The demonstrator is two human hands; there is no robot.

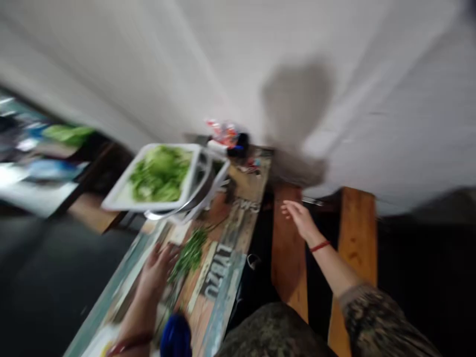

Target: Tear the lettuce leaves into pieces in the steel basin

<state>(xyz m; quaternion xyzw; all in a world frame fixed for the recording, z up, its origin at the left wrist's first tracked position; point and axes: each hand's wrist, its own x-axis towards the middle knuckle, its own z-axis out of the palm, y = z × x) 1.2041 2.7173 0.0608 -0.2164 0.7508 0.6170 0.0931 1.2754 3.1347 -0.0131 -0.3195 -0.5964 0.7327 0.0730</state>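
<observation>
My left hand (158, 267) hovers over the patterned wooden table (241, 223), blurred by motion, its fingers loosely spread with nothing visible in them. Just right of it a bunch of green herbs (191, 253) lies on the table. My right hand (300, 220) is out over a wooden bench, fingers apart and slightly bent, holding nothing that shows. Farther up the table a white tray (115, 196) with green lettuce (159, 173) on it sits tilted on or against a metal bowl (203, 191). Another white container (219, 181) is partly hidden behind them.
Bagged items (226, 136) crowd the table's far end by a pale wall (230, 59). Two bench planks (359, 233) run along the right. A blue object (176, 336) stands at the near edge. Another table (40, 198) with blurred goods is at left.
</observation>
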